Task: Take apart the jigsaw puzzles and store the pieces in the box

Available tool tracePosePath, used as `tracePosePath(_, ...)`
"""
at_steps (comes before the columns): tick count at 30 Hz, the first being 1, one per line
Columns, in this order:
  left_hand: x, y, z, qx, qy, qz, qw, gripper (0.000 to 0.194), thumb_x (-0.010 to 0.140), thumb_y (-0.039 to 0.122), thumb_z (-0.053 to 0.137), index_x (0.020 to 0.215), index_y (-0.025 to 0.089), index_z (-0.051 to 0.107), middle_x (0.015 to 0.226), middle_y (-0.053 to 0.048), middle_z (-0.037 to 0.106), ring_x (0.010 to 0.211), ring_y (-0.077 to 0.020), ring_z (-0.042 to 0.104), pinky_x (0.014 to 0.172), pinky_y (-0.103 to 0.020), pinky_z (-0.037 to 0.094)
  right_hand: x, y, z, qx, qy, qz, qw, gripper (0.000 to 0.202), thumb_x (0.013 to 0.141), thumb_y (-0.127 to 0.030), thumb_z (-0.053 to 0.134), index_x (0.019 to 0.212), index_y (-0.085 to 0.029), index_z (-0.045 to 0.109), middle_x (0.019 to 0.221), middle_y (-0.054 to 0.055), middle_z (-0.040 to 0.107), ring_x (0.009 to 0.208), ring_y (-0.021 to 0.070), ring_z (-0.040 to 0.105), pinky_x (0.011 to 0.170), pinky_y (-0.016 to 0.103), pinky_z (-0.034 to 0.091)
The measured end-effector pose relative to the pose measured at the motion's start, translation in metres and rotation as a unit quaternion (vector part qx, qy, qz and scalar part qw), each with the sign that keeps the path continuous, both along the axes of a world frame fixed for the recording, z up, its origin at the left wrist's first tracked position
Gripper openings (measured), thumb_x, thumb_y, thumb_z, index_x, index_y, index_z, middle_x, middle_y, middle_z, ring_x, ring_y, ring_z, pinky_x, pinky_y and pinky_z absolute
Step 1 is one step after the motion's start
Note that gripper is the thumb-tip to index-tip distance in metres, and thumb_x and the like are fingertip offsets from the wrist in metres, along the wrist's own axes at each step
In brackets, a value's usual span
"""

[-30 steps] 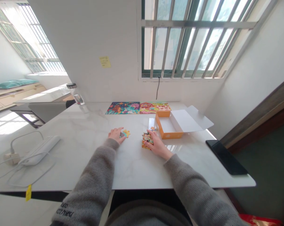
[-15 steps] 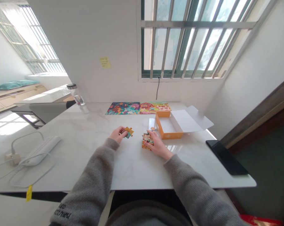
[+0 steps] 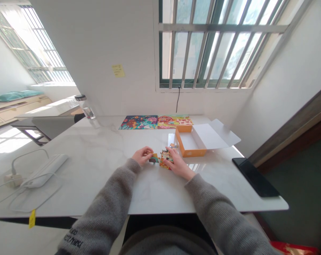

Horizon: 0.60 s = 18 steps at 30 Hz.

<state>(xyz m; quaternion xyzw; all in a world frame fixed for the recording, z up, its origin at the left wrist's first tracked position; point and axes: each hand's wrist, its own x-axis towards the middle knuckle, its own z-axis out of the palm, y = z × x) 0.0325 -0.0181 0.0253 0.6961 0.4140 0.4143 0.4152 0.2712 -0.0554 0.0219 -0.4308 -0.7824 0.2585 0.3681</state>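
Observation:
Between the fingertips of my left hand (image 3: pixel 143 156) is a jigsaw puzzle piece (image 3: pixel 154 158), yellow above and dark with teal below. Its right edge comes close to a stack of puzzle pieces (image 3: pixel 166 156); I cannot tell if they touch. My right hand (image 3: pixel 179 165) is wrapped round that stack from the right, thumb in front and fingers behind, with the pieces standing on edge. Just behind the right hand, another piece (image 3: pixel 173 145) lies near the open orange box (image 3: pixel 194 153), beside a small clear sheet.
Two colourful picture sheets (image 3: pixel 138 122) lie along the wall. A black tablet (image 3: pixel 256 177) is at the right table edge. On the left are a white power strip (image 3: pixel 47 170) with cables, a tagged cord, and a clear bottle (image 3: pixel 88 109) at the back.
My left hand has moved right with its puzzle piece, toward the stack, and the piece has turned in its fingers. My right hand stays on the stack.

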Motion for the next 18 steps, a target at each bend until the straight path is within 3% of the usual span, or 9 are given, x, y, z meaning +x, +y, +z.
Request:
tracePosePath(3,-0.014,0.006,0.002,0.075,0.095,0.051,0.991,0.028,0.072,0.043,0.071,0.082,0.019,0.063,0.070,0.002,0.056,0.068,-0.0135,0.056,0.067,-0.028,0.048,0.000,0.001,-0.001,-0.004,0.001,0.000,1.000,0.063,0.089,-0.035,0.059,0.146,-0.021,0.034,0.131,0.014,0.045,0.127,0.0267,0.045,0.112,0.045,0.033)
tracePosePath(5,-0.025,0.009,0.005,0.064,0.112,0.036,0.991,0.030,0.073,0.046,0.071,0.080,0.018,0.061,0.060,0.005,0.049,0.059,-0.0112,0.049,0.061,-0.026,0.044,0.000,0.001,-0.002,-0.007,0.002,0.001,1.000,0.064,0.088,-0.034,0.060,0.146,-0.022,0.034,0.131,0.013,0.045,0.126,0.0266,0.045,0.112,0.045,0.034)
tracePosePath(9,-0.034,0.004,0.011,-0.044,0.032,-0.093,0.994,0.042,0.075,0.055,0.070,0.084,0.017,0.054,0.058,0.004,0.055,0.055,-0.0114,0.053,0.057,-0.025,0.044,0.001,0.002,-0.003,-0.008,0.005,0.005,1.000,0.065,0.088,-0.033,0.060,0.146,-0.022,0.034,0.130,0.013,0.045,0.126,0.0267,0.045,0.111,0.045,0.034)
tracePosePath(13,-0.017,-0.008,0.011,-0.085,0.030,-0.184,0.979,0.040,0.078,0.054,0.068,0.082,0.017,0.053,0.065,-0.002,0.067,0.061,-0.0142,0.060,0.062,-0.028,0.048,0.002,0.002,-0.002,-0.008,0.004,0.013,1.000,0.064,0.089,-0.032,0.057,0.147,-0.022,0.032,0.131,0.013,0.043,0.127,0.0264,0.044,0.113,0.045,0.033)
tracePosePath(18,0.010,-0.015,-0.002,0.029,0.153,-0.096,0.983,0.021,0.077,0.035,0.066,0.073,0.018,0.055,0.067,0.000,0.065,0.060,-0.0123,0.056,0.061,-0.026,0.044,0.004,0.004,0.000,-0.020,-0.004,0.015,1.000,0.058,0.094,-0.035,0.049,0.147,-0.019,0.032,0.126,0.014,0.045,0.126,0.0259,0.044,0.114,0.046,0.031)
